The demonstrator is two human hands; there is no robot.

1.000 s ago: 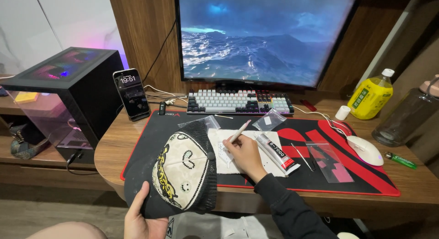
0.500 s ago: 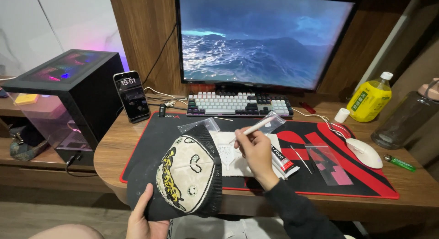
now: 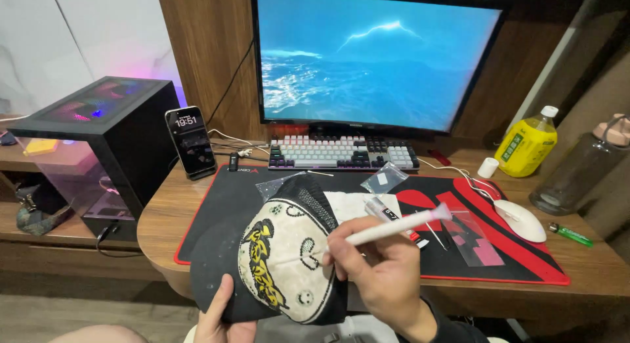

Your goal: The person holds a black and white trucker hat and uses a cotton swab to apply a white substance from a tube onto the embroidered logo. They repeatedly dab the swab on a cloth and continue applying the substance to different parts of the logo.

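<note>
A person at a desk works a white pen-like tool point(image 3: 394, 227) against the pale front panel of a black cap point(image 3: 282, 264). The right hand point(image 3: 377, 271) is closed around the tool's shaft, its thin tip touching the panel beside the yellow-and-black design. The left hand point(image 3: 220, 313) grips the cap from below, thumb on the brim, holding it tilted up over the desk's near edge.

By the look of it, the step in hand is placing or pressing small pieces onto the panel, and the next touch seems to call for a steady cap and a light, exact tip.

Just beyond the right hand, on the red-and-black mat point(image 3: 216, 205), lie a small tube point(image 3: 387, 215), a white sheet point(image 3: 348, 204) and clear plastic bags point(image 3: 384, 179) (their contents too small to make out). Farther off sits a keyboard point(image 3: 341, 152); well to the right, a mouse point(image 3: 522, 219).

The left hand's fingers are hidden under the cap, and the frame's bottom edge cuts off both wrists. Whether the tip carries anything cannot be told.
</note>
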